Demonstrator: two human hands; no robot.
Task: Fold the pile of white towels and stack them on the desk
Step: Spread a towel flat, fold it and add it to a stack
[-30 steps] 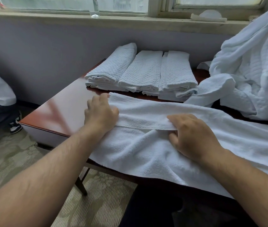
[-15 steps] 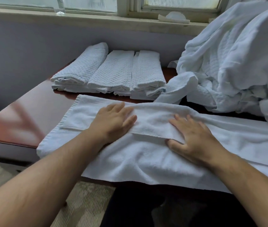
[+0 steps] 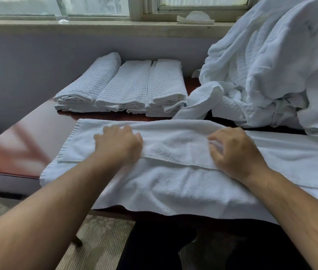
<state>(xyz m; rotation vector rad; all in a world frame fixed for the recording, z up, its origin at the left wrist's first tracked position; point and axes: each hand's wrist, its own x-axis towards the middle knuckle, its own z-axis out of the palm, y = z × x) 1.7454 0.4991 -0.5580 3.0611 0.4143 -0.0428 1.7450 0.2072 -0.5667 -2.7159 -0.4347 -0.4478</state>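
On the near edge of the desk, the half-folded towel overhangs while the left hand and right hand grip its far fold with curled fingers; an uneven pull could skew it or drag it floorward.

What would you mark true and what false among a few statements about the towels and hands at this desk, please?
1. Three stacks of folded towels sit side by side at the back of the desk. True.
2. The unfolded pile lies at the left end of the desk. False: the pile is heaped on the right.
3. The left hand and the right hand are both on the spread towel. True.
4. The spread towel lies wholly on the desk. False: its near edge hangs over the front.
5. A clear glass stands on the windowsill. True.
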